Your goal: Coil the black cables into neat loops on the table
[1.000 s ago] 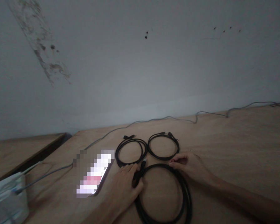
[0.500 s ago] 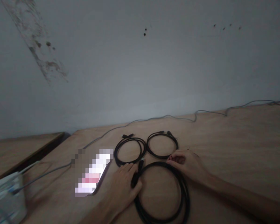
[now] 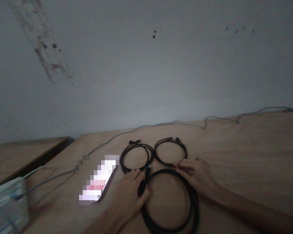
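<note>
Three coils of black cable lie on the plywood tabletop (image 3: 234,152). Two smaller coils (image 3: 136,158) (image 3: 170,152) sit side by side at the far side, and a larger coil (image 3: 171,198) lies nearer me. My left hand (image 3: 127,191) covers the black cable plug (image 3: 142,188) at the larger coil's left edge, with most of the plug hidden. My right hand (image 3: 195,177) rests with pinched fingertips where the larger coil meets the right small coil. A thin reddish wire (image 3: 201,160) lies just beyond it.
A pixelated blurred patch (image 3: 97,178) covers something on the tabletop left of the coils. A thin grey cable (image 3: 175,123) runs along the back edge by the wall. A white package (image 3: 7,204) stands at lower left, beside a lower wooden surface (image 3: 21,156).
My right hand has shifted slightly, and a thin reddish wire now shows on the table beyond it. My left hand and the coils stay in about the same place.
</note>
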`<action>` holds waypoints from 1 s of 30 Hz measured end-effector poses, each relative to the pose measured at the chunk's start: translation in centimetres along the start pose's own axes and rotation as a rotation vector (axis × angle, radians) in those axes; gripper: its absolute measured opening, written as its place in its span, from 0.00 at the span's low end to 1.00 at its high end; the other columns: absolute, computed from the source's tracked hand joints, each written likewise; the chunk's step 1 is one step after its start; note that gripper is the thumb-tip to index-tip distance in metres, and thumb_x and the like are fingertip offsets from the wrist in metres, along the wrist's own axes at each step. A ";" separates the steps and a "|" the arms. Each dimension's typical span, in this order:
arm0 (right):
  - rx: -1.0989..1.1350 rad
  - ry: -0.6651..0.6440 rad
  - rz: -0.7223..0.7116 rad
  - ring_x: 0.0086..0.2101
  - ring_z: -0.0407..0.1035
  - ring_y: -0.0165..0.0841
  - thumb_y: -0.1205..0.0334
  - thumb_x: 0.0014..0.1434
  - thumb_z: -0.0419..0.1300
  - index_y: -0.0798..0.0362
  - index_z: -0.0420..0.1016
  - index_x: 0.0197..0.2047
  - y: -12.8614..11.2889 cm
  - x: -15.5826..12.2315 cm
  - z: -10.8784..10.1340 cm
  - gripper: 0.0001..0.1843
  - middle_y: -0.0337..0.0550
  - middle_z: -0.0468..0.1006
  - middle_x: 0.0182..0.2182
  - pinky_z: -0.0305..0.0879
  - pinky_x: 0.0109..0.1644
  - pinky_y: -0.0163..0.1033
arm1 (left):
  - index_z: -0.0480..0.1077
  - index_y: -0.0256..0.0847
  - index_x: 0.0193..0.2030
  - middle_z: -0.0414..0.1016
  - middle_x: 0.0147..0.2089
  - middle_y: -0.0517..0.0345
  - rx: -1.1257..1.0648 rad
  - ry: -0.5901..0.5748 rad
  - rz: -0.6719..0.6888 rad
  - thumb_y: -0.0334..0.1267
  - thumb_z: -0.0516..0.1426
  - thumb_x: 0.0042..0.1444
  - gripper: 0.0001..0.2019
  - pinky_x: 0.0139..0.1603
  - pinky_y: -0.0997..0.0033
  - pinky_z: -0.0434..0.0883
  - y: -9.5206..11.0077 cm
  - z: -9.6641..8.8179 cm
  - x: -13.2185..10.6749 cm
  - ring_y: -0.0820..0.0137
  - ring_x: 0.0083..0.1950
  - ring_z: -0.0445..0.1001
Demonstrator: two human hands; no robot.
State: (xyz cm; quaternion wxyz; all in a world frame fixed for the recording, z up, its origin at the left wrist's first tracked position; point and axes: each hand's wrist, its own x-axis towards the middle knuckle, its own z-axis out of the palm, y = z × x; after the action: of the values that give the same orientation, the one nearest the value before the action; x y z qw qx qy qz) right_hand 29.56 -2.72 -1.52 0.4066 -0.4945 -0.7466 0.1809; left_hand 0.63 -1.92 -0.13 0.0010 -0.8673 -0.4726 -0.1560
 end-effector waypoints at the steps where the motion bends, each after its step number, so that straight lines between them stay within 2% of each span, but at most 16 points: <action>1: 0.003 0.002 -0.006 0.42 0.77 0.39 0.53 0.69 0.58 0.41 0.84 0.48 0.1 0.0 0.1 0.13 0.41 0.84 0.43 0.71 0.47 0.41 | 0.74 0.40 0.53 0.77 0.55 0.43 -0.008 -0.013 -0.006 0.39 0.57 0.58 0.17 0.59 0.45 0.72 0.1 -0.1 0.1 0.49 0.58 0.75; 6: -0.020 0.019 0.023 0.41 0.75 0.38 0.52 0.70 0.58 0.39 0.82 0.54 0.8 -0.1 0.2 0.15 0.43 0.80 0.42 0.71 0.45 0.41 | 0.74 0.37 0.53 0.77 0.54 0.42 -0.043 -0.021 -0.029 0.39 0.55 0.58 0.18 0.59 0.43 0.72 0.5 -0.3 0.2 0.48 0.57 0.75; 11: 0.136 0.002 0.035 0.39 0.76 0.37 0.51 0.66 0.62 0.42 0.85 0.46 1.0 0.2 0.0 0.12 0.42 0.81 0.38 0.73 0.42 0.39 | 0.74 0.37 0.53 0.76 0.56 0.41 -0.038 -0.037 -0.022 0.39 0.55 0.58 0.18 0.59 0.45 0.71 0.4 -0.3 0.4 0.49 0.58 0.74; 14: 0.296 -0.026 0.090 0.42 0.78 0.39 0.48 0.65 0.63 0.46 0.85 0.40 1.2 0.3 0.1 0.13 0.43 0.82 0.41 0.75 0.44 0.39 | 0.74 0.39 0.52 0.78 0.53 0.44 -0.032 -0.048 -0.032 0.38 0.56 0.56 0.17 0.57 0.49 0.73 0.5 -0.7 0.7 0.51 0.54 0.76; 16: 0.358 -0.041 0.118 0.45 0.78 0.40 0.47 0.64 0.64 0.47 0.85 0.40 1.4 0.3 0.2 0.14 0.43 0.82 0.42 0.76 0.47 0.40 | 0.74 0.40 0.50 0.79 0.51 0.46 -0.036 -0.063 -0.033 0.37 0.56 0.55 0.16 0.55 0.51 0.73 0.6 -1.0 1.0 0.53 0.53 0.77; 20: 0.311 -0.001 0.123 0.45 0.77 0.40 0.46 0.63 0.64 0.47 0.85 0.40 1.8 0.2 0.2 0.14 0.43 0.83 0.41 0.75 0.50 0.43 | 0.75 0.41 0.48 0.80 0.50 0.47 -0.045 -0.081 -0.027 0.39 0.56 0.54 0.15 0.55 0.53 0.73 0.7 -1.1 1.5 0.53 0.52 0.78; 24: 0.254 0.042 0.138 0.45 0.78 0.42 0.47 0.63 0.63 0.46 0.85 0.41 1.9 0.2 0.1 0.14 0.44 0.84 0.41 0.76 0.50 0.46 | 0.74 0.41 0.46 0.80 0.50 0.47 -0.061 -0.044 -0.042 0.38 0.56 0.53 0.14 0.54 0.52 0.73 0.4 -0.3 1.7 0.53 0.51 0.78; 30: 0.357 -0.017 0.132 0.46 0.78 0.42 0.48 0.63 0.63 0.47 0.85 0.44 2.1 0.4 0.1 0.15 0.45 0.84 0.44 0.76 0.52 0.48 | 0.74 0.40 0.45 0.80 0.49 0.45 -0.085 -0.034 -0.046 0.37 0.55 0.51 0.15 0.53 0.51 0.73 0.6 -0.2 1.7 0.53 0.50 0.78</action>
State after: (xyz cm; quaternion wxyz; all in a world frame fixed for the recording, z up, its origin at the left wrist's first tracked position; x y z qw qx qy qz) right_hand 30.68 -1.44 -2.86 0.4689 -0.4607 -0.6721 0.3409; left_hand 1.90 -0.88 0.65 -0.0472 -0.8581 -0.4852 -0.1610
